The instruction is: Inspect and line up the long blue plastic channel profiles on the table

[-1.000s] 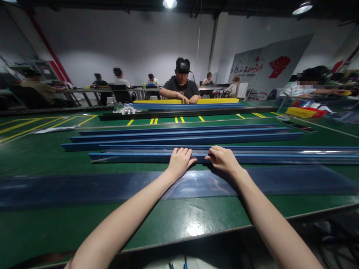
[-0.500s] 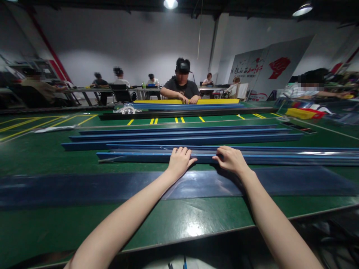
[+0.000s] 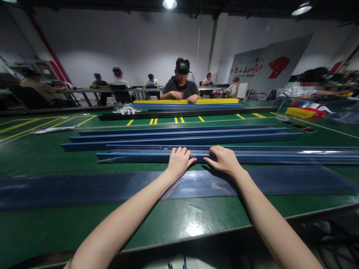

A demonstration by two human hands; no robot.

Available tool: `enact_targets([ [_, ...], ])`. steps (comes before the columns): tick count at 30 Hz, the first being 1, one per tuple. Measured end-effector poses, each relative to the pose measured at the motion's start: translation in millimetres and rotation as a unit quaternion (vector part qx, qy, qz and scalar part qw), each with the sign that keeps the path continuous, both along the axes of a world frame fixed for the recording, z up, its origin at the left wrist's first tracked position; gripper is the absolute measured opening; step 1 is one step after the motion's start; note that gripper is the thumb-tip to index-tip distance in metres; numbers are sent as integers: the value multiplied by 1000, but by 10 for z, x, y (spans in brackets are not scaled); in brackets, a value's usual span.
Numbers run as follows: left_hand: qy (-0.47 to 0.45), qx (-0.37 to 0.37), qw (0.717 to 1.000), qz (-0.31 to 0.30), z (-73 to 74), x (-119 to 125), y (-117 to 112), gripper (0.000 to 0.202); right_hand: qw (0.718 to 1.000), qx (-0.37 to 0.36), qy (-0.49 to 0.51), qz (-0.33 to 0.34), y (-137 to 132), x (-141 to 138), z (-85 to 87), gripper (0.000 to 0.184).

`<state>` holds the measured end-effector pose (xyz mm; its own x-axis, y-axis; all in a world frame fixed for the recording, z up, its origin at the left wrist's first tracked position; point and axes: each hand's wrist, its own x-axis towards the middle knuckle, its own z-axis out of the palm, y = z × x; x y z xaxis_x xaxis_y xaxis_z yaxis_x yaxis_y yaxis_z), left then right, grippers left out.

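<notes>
A long blue plastic channel strip (image 3: 134, 157) lies across the table in front of me. My left hand (image 3: 178, 160) holds its near wall, the fingers bent over the top edge and the thumb along the front face. A short way to the right, my right hand (image 3: 224, 159) grips the same wall in a similar way, its fingertips hidden inside the channel. Clear film shows inside the channel and at its left end. Under my forearms a wide, flat strip of transparent plastic (image 3: 84, 188) stretches over the green table (image 3: 157, 224).
Several more blue channel strips (image 3: 182, 140) lie just beyond. Past them are a black strip (image 3: 162, 113), a bundle of clear wrap (image 3: 125, 109) and a phone (image 3: 298, 127). Across the table, a person (image 3: 181, 87) handles a yellow strip (image 3: 218, 101).
My right hand has slid left along the channel, closer to my left hand, which stays in place. The person opposite has shifted their hands on the yellow strip.
</notes>
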<state>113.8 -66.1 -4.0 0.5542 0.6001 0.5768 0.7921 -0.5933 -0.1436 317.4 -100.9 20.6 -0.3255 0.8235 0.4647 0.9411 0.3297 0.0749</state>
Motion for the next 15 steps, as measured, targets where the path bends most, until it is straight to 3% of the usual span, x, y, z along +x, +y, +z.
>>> enact_targets([
  [15, 2, -3, 1000, 7, 5, 5, -5, 35, 1000, 10, 1, 16, 33, 5, -45, 25],
])
